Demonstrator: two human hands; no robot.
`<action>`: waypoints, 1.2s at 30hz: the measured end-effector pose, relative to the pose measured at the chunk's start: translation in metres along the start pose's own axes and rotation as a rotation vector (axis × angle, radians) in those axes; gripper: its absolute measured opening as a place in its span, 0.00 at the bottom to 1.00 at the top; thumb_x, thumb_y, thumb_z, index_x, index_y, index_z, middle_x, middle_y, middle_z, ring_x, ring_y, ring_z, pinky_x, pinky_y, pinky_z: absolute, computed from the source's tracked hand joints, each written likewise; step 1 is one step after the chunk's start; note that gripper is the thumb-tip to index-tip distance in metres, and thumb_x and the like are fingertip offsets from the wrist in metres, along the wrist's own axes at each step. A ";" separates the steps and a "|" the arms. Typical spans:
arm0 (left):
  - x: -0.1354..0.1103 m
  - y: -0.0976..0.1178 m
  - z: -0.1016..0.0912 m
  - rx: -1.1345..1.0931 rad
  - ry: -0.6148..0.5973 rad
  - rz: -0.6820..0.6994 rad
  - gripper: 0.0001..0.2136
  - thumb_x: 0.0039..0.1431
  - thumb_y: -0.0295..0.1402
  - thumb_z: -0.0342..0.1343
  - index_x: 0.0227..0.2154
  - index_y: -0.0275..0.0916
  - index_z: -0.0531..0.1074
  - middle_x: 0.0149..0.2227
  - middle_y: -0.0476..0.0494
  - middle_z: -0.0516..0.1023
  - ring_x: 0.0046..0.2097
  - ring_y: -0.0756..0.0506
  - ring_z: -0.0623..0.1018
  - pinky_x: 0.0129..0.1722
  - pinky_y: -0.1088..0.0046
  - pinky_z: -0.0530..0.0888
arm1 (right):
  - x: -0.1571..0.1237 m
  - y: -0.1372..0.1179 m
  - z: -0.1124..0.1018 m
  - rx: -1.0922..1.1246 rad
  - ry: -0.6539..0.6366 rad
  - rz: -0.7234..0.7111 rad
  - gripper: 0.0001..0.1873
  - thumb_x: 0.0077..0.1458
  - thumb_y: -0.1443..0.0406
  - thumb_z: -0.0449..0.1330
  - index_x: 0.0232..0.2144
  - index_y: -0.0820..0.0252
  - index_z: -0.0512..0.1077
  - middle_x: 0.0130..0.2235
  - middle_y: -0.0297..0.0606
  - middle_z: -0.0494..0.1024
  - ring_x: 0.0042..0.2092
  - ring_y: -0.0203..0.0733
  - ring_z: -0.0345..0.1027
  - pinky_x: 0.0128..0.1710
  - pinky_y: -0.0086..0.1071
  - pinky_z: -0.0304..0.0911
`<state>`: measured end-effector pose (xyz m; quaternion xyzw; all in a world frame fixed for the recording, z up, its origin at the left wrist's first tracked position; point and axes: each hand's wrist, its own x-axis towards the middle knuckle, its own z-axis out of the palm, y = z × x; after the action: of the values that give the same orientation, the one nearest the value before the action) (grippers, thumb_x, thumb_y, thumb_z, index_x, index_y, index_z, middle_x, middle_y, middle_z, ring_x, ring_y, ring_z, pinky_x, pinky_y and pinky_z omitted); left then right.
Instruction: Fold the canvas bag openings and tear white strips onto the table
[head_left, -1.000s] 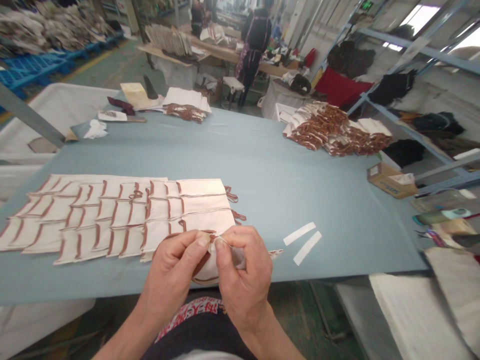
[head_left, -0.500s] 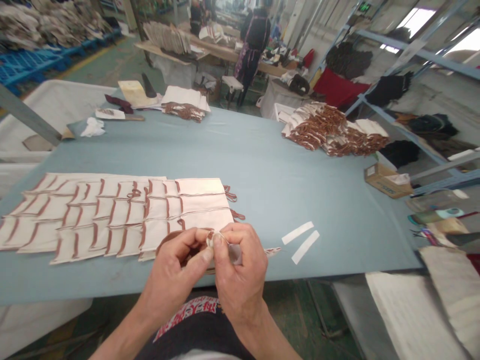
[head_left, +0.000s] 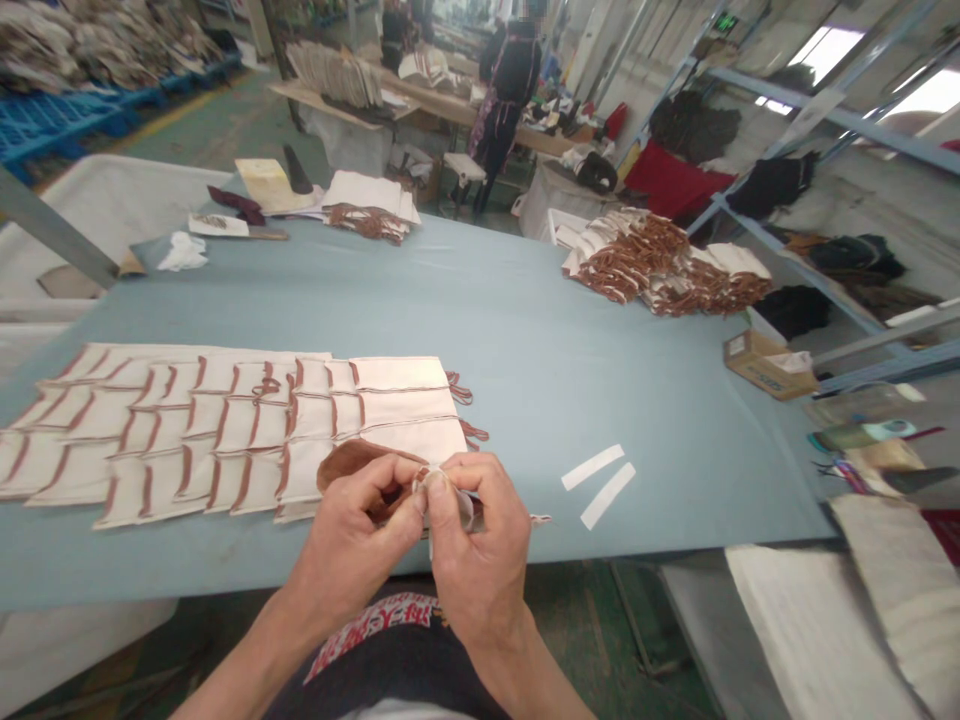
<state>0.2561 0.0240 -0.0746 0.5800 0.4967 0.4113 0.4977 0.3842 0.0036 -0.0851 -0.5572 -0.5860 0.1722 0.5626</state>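
Observation:
My left hand (head_left: 367, 525) and my right hand (head_left: 480, 530) meet at the near side of the table, thumbs and forefingers pinched close together. Between them is a small brown-and-white cloth piece (head_left: 352, 465), its brown part showing behind my left fingers. My palms and fingers hide most of it. Just beyond lie overlapping rows of cream fabric pieces (head_left: 405, 405) with brown edging, brown loops (head_left: 472, 432) sticking out at their right end. Two white strips (head_left: 609, 495) rest on the table to the right of my hands.
On the blue-green table (head_left: 517, 330) are a large pile of cream-and-brown pieces (head_left: 637, 255) at the far right and a smaller stack (head_left: 371, 200) at the back. A cardboard box (head_left: 765, 365) stands at the right edge. A person (head_left: 510, 90) stands in the background.
More of the brown cloth shows behind my left fingers, standing higher than before. Both hands keep their pinch in nearly the same place.

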 end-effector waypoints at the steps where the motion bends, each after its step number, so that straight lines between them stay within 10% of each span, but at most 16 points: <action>1: 0.000 0.000 0.000 0.005 0.003 -0.001 0.09 0.62 0.36 0.58 0.28 0.39 0.76 0.26 0.50 0.80 0.27 0.49 0.75 0.27 0.77 0.71 | -0.001 0.000 0.000 -0.001 0.001 0.006 0.11 0.66 0.69 0.59 0.29 0.55 0.69 0.31 0.33 0.76 0.34 0.38 0.72 0.36 0.31 0.67; 22: -0.013 0.008 -0.003 0.237 0.198 0.231 0.06 0.61 0.28 0.59 0.30 0.43 0.80 0.27 0.54 0.83 0.27 0.50 0.79 0.30 0.80 0.74 | 0.001 -0.006 -0.010 -0.228 -0.070 -0.176 0.08 0.66 0.68 0.60 0.32 0.55 0.68 0.32 0.35 0.78 0.34 0.41 0.72 0.37 0.34 0.63; 36: -0.018 -0.016 -0.028 -0.044 -0.123 -0.140 0.15 0.69 0.45 0.57 0.31 0.42 0.77 0.31 0.52 0.76 0.33 0.47 0.74 0.35 0.74 0.70 | 0.002 -0.006 -0.019 -0.010 -0.473 0.322 0.05 0.62 0.62 0.60 0.36 0.57 0.74 0.35 0.35 0.81 0.38 0.43 0.77 0.40 0.34 0.65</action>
<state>0.2230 0.0111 -0.0855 0.5570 0.4953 0.3498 0.5675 0.3983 -0.0051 -0.0728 -0.5901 -0.6057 0.3817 0.3731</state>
